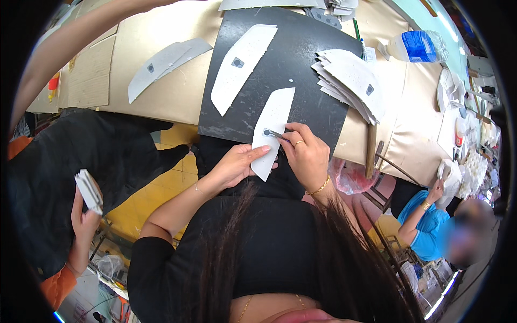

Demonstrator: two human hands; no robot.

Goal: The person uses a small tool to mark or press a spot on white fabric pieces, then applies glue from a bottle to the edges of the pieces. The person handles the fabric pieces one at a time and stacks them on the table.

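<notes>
My left hand (237,164) holds the lower part of a white perforated curved piece (274,121) at the near edge of a black mat (291,59). My right hand (307,153) grips a thin metal tool (276,133) whose tip touches a small dark patch on that piece. A second white piece (242,64) with a dark patch lies on the mat farther away. A stack of similar white pieces (350,81) rests at the mat's right side.
The mat lies on a beige table (161,48) with a grey-white piece (161,64), a plastic bottle (417,47) and pens. A person at left holds a stack of white pieces (89,191). Another person in blue (425,220) sits at right.
</notes>
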